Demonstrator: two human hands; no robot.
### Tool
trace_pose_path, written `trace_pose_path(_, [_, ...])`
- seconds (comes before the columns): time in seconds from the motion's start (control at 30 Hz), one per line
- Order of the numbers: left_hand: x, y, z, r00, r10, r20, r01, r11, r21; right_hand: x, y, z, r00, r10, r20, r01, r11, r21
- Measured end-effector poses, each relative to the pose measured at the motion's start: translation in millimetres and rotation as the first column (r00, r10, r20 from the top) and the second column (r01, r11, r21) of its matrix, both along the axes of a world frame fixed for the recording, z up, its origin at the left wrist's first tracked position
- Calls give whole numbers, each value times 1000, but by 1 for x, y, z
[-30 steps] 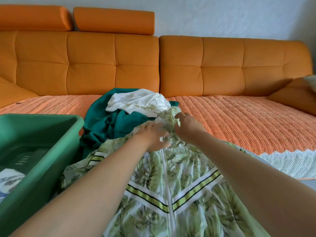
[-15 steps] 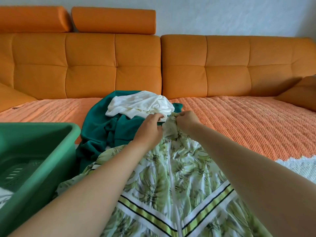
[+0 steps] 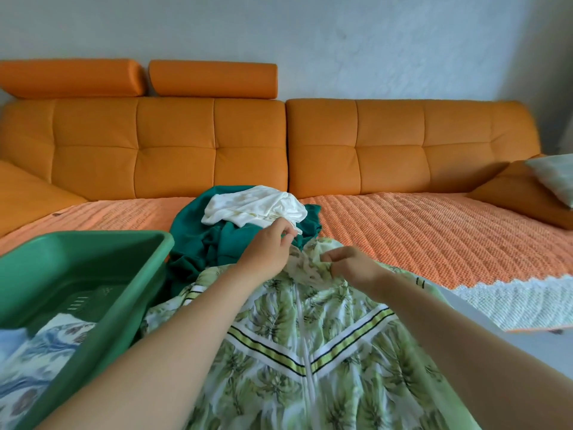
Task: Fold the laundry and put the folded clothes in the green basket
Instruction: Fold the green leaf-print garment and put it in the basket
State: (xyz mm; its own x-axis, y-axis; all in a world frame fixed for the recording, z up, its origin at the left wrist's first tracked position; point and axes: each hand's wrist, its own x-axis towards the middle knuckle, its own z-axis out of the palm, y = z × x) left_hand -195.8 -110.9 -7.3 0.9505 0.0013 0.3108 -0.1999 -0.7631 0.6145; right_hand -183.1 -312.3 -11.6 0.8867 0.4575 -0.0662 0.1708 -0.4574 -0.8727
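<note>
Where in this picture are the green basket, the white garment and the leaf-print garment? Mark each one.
green basket (image 3: 93, 242), head view, far rim.
white garment (image 3: 254, 206), head view, crumpled middle.
leaf-print garment (image 3: 273, 324), head view, panel left of the zip.

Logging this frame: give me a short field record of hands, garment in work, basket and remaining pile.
left hand: pinches top edge of leaf-print garment
right hand: pinches the same edge, beside the left
garment state: spread out, not yet folded
green basket: left of garment, patterned clothes inside
pile: white garment on teal garment, on orange sofa
</note>
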Motion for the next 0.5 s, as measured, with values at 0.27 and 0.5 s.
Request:
trace_pose_path(0.27, [-66, -11, -20, 873, -95, -479, 176, 976, 127, -57, 5, -1, 993, 47, -106, -90, 891, -445])
trace_pose_path(0.5, [-79, -9, -22, 895, -61, -443, 152, 973, 172, -60, 10, 0, 933, -187, 307, 308, 856, -415])
